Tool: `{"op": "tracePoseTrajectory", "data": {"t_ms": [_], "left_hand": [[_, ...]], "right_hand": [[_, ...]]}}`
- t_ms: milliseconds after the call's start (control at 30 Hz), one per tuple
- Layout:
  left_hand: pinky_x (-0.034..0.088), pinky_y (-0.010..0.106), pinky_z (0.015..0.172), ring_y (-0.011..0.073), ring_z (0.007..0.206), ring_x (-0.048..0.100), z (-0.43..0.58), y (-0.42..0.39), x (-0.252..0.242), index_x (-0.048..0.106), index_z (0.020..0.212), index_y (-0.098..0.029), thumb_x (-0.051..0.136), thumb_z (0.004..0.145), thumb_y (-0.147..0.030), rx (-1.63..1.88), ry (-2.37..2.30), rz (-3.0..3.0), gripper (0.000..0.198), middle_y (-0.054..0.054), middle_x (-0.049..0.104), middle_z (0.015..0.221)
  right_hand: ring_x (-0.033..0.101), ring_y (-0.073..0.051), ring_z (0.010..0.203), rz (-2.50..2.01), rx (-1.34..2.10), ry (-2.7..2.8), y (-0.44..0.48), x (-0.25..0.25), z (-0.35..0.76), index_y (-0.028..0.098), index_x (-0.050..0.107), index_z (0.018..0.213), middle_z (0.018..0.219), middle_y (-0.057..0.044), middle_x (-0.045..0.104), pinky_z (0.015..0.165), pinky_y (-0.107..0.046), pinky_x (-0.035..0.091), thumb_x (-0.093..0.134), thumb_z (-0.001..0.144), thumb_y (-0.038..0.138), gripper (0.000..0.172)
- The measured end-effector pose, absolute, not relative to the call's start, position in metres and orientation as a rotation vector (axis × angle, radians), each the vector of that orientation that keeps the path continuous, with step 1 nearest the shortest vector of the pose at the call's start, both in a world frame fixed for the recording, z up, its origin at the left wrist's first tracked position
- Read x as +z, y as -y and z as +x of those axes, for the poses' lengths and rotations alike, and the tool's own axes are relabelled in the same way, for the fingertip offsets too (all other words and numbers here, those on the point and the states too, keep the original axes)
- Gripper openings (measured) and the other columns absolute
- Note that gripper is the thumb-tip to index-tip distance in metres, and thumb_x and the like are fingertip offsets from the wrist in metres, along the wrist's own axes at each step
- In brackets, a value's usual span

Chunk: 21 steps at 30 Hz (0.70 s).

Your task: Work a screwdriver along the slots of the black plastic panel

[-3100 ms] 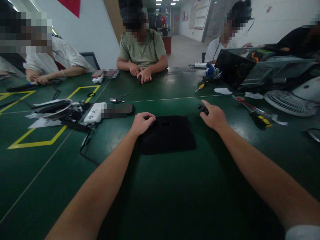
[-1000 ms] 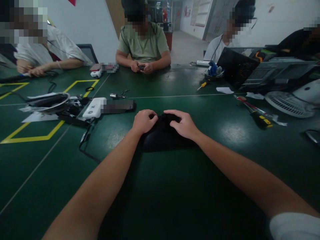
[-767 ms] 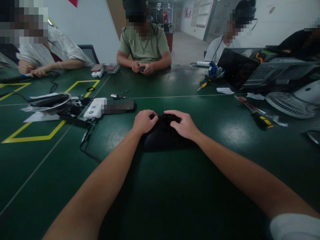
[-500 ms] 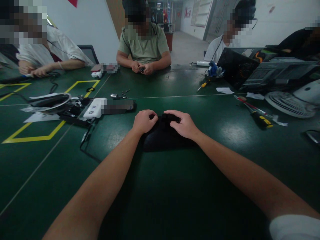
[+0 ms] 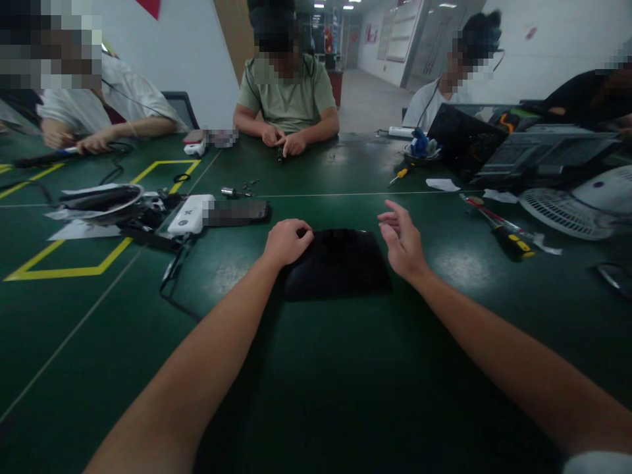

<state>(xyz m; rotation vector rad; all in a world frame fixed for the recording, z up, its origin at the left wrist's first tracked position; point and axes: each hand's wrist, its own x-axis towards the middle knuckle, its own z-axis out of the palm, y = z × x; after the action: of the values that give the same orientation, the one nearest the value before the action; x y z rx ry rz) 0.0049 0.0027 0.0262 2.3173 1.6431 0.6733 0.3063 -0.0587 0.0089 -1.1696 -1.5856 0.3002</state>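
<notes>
A dark, glossy black panel (image 5: 338,270) lies on the green table in front of me, with a small raised black part at its far edge. My left hand (image 5: 290,240) is closed over the panel's far left corner, its fingers curled and partly hidden. Off the panel's right side, my right hand (image 5: 402,240) is held with fingers apart and nothing in it. What kind of object the panel is, I cannot tell.
To the left are a phone (image 5: 237,212), a white device (image 5: 190,216) and a round tray (image 5: 103,201) with cables. A yellow-handled screwdriver (image 5: 516,245), a white fan (image 5: 567,207) and a computer case (image 5: 548,155) stand to the right. Several people sit around the table.
My right hand has let go of the panel's far edge and moved right, with its fingers opening. The left hand has stayed on the panel. The person opposite has shifted their hands.
</notes>
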Motion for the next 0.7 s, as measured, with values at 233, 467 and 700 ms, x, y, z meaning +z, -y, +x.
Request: {"op": "tracePoseTrajectory", "data": {"t_ms": [233, 467, 700], "left_hand": [[0.061, 0.048, 0.101, 0.0313, 0.104, 0.079, 0.003, -0.006, 0.024, 0.090, 0.101, -0.026, 0.062, 0.097, -0.038, 0.685, -1.653, 2.325, 0.030, 0.011, 0.089, 0.113], [0.063, 0.046, 0.099, 0.0321, 0.104, 0.080, 0.002, -0.008, 0.025, 0.090, 0.100, -0.028, 0.064, 0.094, -0.038, 0.703, -1.672, 2.339, 0.028, 0.010, 0.089, 0.110], [0.062, 0.048, 0.100, 0.0341, 0.107, 0.081, 0.001, -0.010, 0.026, 0.089, 0.101, -0.026, 0.061, 0.095, -0.039, 0.658, -1.674, 2.359, 0.031, 0.012, 0.089, 0.115]], "right_hand": [[0.069, -0.026, 0.076, -1.671, 0.206, 1.726, 0.071, -0.005, 0.390, 0.022, 0.081, 0.107, 0.088, -0.007, 0.077, 0.080, -0.047, 0.059, 0.071, 0.091, 0.045, 0.029], [0.074, -0.034, 0.116, -2.331, 0.010, 1.404, 0.048, 0.009, 0.460, 0.019, 0.081, 0.135, 0.128, -0.016, 0.080, 0.101, -0.049, 0.058, 0.069, 0.098, 0.037, 0.042], [0.065, -0.045, 0.142, -2.586, -0.020, 1.159, 0.009, 0.015, 0.497, 0.007, 0.062, 0.164, 0.157, -0.033, 0.062, 0.112, -0.056, 0.054, 0.058, 0.107, 0.038, 0.065]]}}
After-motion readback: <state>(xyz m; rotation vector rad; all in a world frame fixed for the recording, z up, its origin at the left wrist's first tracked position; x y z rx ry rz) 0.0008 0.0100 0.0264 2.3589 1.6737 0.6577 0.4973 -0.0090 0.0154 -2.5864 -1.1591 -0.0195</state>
